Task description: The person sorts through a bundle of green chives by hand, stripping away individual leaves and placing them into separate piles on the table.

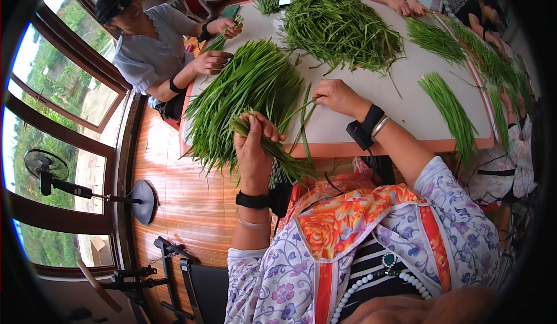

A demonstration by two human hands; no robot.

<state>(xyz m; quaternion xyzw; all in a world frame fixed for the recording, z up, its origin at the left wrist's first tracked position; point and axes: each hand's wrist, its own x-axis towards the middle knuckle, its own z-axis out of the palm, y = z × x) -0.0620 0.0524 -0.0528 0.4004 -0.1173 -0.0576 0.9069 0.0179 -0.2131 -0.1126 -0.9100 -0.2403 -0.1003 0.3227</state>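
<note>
One bead necklace (350, 293) hangs nearest; left grip (254, 141) clasps one green bundle (284, 160), right grip (342, 98) pinches some blades (304, 114).

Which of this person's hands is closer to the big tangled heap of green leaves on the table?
The right. The right hand is just on the near side of the heap; the left hand, gripping a bunch, sits nearer the body, off to the left.

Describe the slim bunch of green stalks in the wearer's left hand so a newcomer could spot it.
On the white, pink-edged table, find the wide heap of long green leaves at the left. At its near side, the wearer's left hand holds a slim bunch of green stalks. Unlike the spread-out heap, it is gathered in the hand, pale ends poking out upper left.
</note>
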